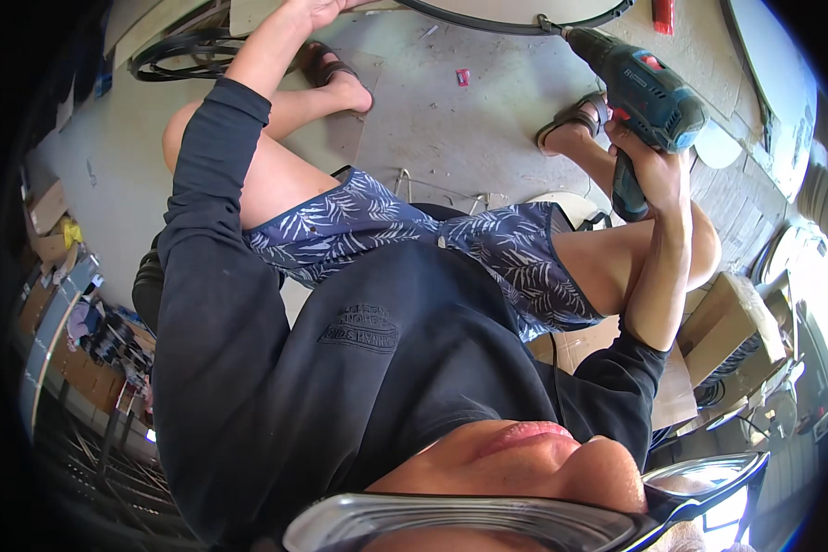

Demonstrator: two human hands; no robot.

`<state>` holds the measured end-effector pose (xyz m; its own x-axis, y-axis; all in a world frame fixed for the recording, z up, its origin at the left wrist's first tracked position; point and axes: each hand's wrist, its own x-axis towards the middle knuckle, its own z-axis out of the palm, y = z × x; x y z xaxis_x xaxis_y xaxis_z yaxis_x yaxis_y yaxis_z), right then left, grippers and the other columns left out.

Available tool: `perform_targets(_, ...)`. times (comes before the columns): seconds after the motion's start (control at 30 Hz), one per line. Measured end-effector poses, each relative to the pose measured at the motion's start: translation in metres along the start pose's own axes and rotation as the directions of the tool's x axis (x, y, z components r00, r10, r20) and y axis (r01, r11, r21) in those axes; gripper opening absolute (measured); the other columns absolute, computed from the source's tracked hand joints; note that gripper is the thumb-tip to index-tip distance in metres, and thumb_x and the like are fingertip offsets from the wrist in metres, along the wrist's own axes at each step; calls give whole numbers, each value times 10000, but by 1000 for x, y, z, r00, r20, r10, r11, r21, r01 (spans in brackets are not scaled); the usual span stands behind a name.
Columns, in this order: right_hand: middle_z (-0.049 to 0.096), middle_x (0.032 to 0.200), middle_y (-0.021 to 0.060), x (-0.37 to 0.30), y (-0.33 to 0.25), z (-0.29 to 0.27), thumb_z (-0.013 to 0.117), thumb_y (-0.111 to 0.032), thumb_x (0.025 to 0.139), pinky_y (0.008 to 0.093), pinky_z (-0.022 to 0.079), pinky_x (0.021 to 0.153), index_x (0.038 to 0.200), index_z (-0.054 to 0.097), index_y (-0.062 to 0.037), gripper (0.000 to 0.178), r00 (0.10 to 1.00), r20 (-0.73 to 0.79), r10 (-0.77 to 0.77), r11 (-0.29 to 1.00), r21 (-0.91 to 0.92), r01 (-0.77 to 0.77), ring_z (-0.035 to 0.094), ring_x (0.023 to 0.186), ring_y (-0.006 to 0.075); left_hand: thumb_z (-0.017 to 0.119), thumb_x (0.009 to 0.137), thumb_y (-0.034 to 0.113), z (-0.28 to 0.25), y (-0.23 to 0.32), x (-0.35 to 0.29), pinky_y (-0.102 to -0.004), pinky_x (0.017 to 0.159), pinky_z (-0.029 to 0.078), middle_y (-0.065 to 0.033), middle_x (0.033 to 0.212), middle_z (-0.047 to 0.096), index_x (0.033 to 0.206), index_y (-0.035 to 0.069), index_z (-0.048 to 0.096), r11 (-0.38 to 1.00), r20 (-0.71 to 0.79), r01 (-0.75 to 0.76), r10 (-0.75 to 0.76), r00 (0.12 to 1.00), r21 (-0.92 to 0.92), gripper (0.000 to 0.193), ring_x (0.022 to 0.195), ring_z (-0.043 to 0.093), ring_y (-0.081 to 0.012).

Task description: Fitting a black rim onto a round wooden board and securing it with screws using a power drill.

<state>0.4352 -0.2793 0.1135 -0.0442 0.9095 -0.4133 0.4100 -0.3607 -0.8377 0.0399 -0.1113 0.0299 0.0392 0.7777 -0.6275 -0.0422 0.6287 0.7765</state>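
Note:
My right hand (pixel 653 166) is wrapped around the grip of a blue-and-black cordless drill (pixel 649 87), with the index finger by the red trigger. The drill's front end points up and left, right by a small dark fitting (pixel 545 24) on a black curved rim (pixel 474 20). Whether the tip touches the fitting I cannot make out. That rim borders a pale, round-edged panel (pixel 506 7), cut off by the top edge of the view. At the top, left of the rim, is my left hand (pixel 322 11); its fingers are mostly out of view.
Black hoops (pixel 193 55) lie on the floor at the far left. A small red packet (pixel 463 77) is between my sandalled feet, and a red object (pixel 663 16) lies beyond the drill. Cardboard boxes (pixel 734 327) stand at right, below a large pale panel (pixel 777 83).

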Motion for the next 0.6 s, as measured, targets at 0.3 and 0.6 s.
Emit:
perform_targets(0.3, 700, 838, 54, 8, 4, 1, 728, -69, 837, 286, 519, 642, 1071, 722, 2, 245, 998, 16, 59, 998, -14, -59, 639, 695, 124, 561, 925, -96, 5, -9, 15, -504, 995, 573, -142, 1192, 654, 1251, 4, 583, 1000, -34, -21, 21, 999, -11, 341, 1099, 672, -327)
perform_targets(0.6, 681, 749, 46, 11, -13, 0, 730, -122, 847, 293, 496, 636, 1004, 715, -15, 190, 989, -17, 149, 983, -110, -150, 623, 668, 119, 551, 886, -123, 8, -7, 17, -524, 938, 602, -172, 1165, 645, 1231, -13, 571, 999, -13, -41, 41, 999, -32, 363, 1073, 672, -357)
